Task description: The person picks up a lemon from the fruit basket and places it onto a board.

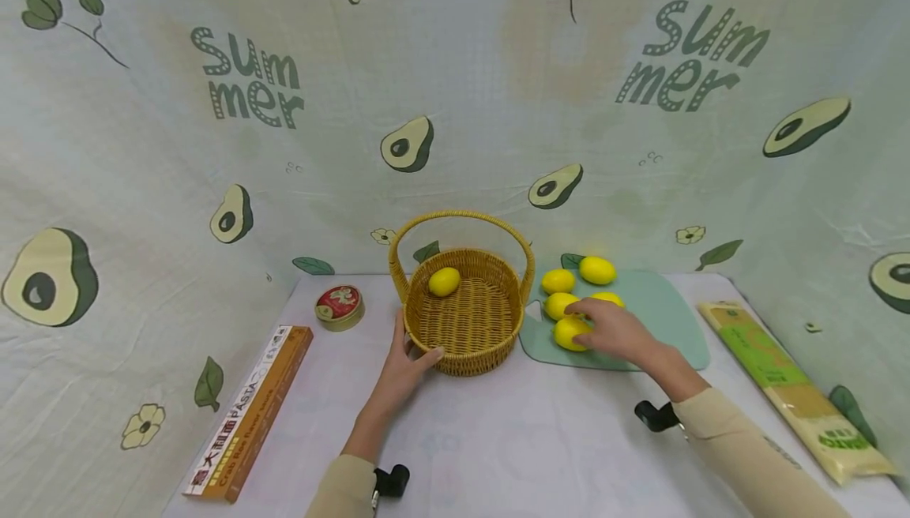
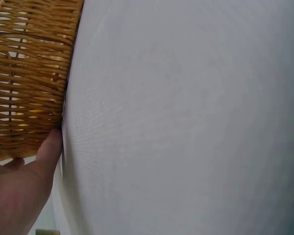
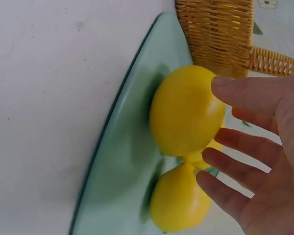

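Observation:
A brown wicker basket (image 1: pixel 483 362) with a tall arched handle stands mid-table, one lemon (image 1: pixel 444 282) inside it. My left hand (image 1: pixel 400 372) holds the basket's near left side, thumb at the front and fingers along the left wall. In the left wrist view the thumb meets the wicker low down; the other fingers are mostly hidden. Over the pale green cutting board (image 1: pixel 661 313) my right hand (image 1: pixel 617 330) reaches down with fingers spread. Its thumb overlaps the nearest lemon (image 3: pixel 186 112) in the right wrist view; firm contact cannot be told. Several more lemons (image 1: pixel 597 270) lie on the board.
On the left are a round red-topped tin (image 1: pixel 340 307) and a long orange-and-white pasta box (image 1: pixel 249 415). A green-and-yellow noodle packet (image 1: pixel 789 384) lies along the right edge. Behind the white table (image 1: pixel 512 439) hangs an avocado-print cloth (image 1: pixel 462 68).

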Tool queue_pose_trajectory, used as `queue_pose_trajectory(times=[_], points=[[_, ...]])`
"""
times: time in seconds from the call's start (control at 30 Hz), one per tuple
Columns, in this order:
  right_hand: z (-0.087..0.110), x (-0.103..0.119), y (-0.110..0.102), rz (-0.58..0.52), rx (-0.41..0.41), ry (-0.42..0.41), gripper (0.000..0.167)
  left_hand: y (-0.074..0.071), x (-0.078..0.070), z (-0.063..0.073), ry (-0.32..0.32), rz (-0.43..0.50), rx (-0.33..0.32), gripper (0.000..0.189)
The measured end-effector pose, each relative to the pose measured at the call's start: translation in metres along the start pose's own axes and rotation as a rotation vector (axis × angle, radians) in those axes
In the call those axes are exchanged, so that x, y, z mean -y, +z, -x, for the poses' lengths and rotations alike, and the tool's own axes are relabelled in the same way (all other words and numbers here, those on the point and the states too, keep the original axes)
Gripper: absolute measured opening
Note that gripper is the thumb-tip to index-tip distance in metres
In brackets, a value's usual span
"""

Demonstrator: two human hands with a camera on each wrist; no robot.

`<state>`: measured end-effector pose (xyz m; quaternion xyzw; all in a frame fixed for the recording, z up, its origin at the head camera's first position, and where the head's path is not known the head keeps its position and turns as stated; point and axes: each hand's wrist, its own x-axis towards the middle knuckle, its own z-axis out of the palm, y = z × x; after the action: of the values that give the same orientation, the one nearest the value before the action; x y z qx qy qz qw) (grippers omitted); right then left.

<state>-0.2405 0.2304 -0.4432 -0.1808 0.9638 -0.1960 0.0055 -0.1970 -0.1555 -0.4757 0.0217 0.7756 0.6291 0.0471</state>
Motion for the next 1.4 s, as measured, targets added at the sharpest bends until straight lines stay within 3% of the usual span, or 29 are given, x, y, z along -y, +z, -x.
queue_pose_trajectory(times=[0.37, 0.67, 0.9, 1.2, 1.4], points=[[-0.017, 0.037, -0.027, 0.073, 0.04, -0.159, 0.045, -0.006, 0.002, 0.0, 0.015, 0.017, 0.007, 0.112], [-0.038, 0.083, -0.028, -0.004, 0.086, -0.303, 0.047, -0.006, 0.012, -0.006, 0.024, 0.017, -0.005, 0.112], [-0.064, 0.106, -0.012, -0.04, 0.123, -0.305, 0.05, 0.0, 0.035, -0.017, 0.049, 0.001, -0.035, 0.11], [-0.114, 0.123, 0.006, -0.097, 0.122, -0.337, 0.051, -0.001, 0.034, -0.018, 0.066, -0.029, -0.043, 0.107], [-0.148, 0.123, 0.022, -0.164, 0.162, -0.235, 0.054, 0.001, 0.036, -0.022, 0.059, -0.033, -0.039, 0.107]])
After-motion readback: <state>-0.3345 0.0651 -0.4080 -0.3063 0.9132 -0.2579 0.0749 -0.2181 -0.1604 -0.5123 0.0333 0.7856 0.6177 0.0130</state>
